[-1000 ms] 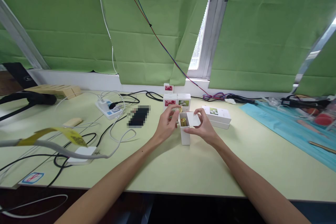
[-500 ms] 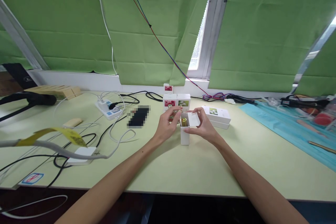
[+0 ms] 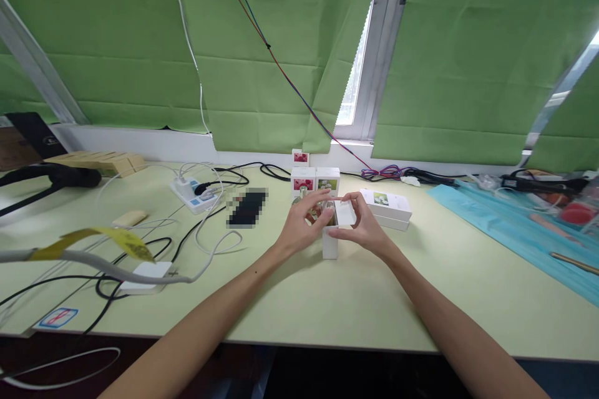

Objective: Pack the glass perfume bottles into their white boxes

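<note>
One white box (image 3: 330, 248), open, upright on the counter (image 3: 281, 305). One right hand (image 3: 365, 223), thumb and fingers pinching the box beside its raised flap (image 3: 345, 214). One left hand (image 3: 302, 224), fingers curled at the box's mouth; whether they grip anything, cannot tell. Two picture-fronted boxes (image 3: 327, 182) behind.

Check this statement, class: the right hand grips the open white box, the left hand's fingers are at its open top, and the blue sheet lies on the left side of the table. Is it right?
Not quite: the head view shows the blue sheet on the right side of the table. The right hand does grip the open white box, with the left hand's fingers at its open top.
</note>
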A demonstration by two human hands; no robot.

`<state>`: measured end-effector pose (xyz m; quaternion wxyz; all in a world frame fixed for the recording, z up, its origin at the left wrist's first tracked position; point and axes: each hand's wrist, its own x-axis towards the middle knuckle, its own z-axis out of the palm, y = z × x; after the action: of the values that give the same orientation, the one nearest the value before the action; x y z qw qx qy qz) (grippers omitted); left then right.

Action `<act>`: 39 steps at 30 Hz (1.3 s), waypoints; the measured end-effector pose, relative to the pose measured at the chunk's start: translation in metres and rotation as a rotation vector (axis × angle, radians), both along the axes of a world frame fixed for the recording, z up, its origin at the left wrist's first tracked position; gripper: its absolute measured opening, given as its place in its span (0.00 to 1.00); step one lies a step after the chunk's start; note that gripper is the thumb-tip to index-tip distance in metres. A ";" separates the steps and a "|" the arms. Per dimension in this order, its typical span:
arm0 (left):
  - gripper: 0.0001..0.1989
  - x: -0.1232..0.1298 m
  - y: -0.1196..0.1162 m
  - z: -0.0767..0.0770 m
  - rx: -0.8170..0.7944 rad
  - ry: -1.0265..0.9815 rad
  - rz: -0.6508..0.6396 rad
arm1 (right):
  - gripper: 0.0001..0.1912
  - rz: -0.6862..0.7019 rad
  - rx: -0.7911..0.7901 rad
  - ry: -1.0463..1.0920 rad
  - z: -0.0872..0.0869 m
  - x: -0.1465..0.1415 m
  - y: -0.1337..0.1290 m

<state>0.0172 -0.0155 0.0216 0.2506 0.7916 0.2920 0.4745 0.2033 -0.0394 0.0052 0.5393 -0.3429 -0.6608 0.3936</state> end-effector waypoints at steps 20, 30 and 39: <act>0.16 0.006 0.000 -0.006 0.048 0.059 -0.034 | 0.33 -0.001 0.041 -0.003 -0.004 0.001 0.003; 0.12 0.006 0.003 -0.011 0.047 0.058 -0.022 | 0.35 -0.012 0.027 -0.004 -0.001 0.001 0.001; 0.12 0.001 0.006 -0.009 0.105 0.129 -0.049 | 0.35 0.004 0.011 -0.004 -0.001 0.001 0.001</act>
<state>0.0183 -0.0095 0.0129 0.2010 0.8395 0.2629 0.4310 0.2039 -0.0382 0.0039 0.5390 -0.3394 -0.6649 0.3901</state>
